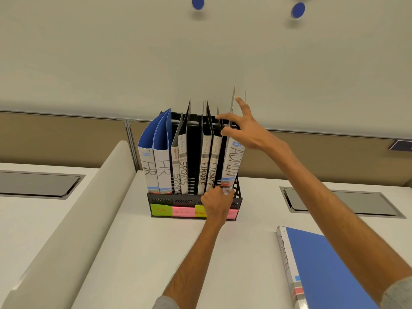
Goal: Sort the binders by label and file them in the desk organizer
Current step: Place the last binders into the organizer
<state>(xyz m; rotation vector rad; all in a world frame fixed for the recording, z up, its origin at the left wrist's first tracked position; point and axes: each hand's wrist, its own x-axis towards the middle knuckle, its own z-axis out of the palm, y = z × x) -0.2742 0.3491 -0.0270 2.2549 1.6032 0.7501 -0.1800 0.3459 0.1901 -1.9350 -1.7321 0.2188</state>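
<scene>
A black desk organizer (160, 200) stands at the back of the white desk, with coloured slot labels along its front. It holds two blue HR binders (156, 168), two SPORTS binders (181, 175) and two FINANCE binders (206, 172). An ADMIN binder (230, 166) stands tilted in the rightmost slot. My left hand (215, 202) grips its bottom end. My right hand (242, 130) holds its top, fingers spread and thumb on the spine. A second blue ADMIN binder (330, 270) lies flat on the desk at the lower right.
A low white partition (73, 210) runs along the left of the desk. Grey cable hatches (38, 185) (347, 202) sit left and right of the organizer. A wall panel rises right behind the organizer.
</scene>
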